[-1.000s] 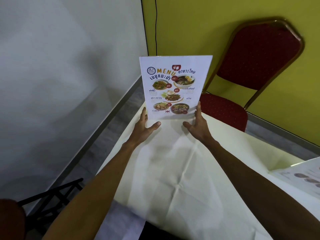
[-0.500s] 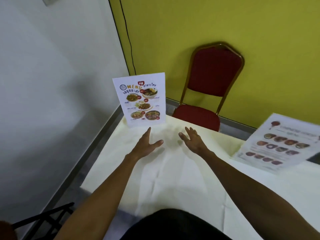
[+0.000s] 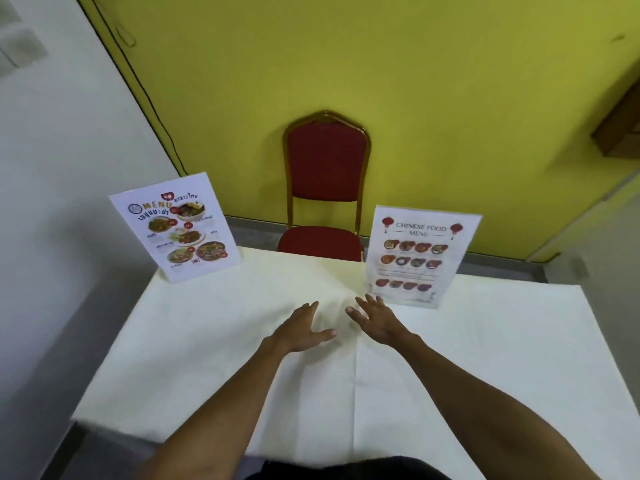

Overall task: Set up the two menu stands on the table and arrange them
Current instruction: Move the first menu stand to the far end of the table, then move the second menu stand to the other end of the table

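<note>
Two menu stands rise upright at the far side of the table, which wears a cream cloth. The Thai menu stand occupies the far left corner. The Chinese food menu stand is at the far edge, right of centre. My left hand and my right hand hover side by side over the cloth between the stands, fingers spread, holding nothing. The right hand's fingertips are close to the Chinese stand's lower left corner, not touching it.
A red padded chair with a gold frame faces me behind the table's far edge, against a yellow wall. A white wall runs along the left. A black cable hangs down the wall corner. Grey floor surrounds the table.
Both hands let go of the Thai menu stand and drew back toward the table's middle. The view swung right and pulled away, bringing the Chinese menu stand fully into sight.
</note>
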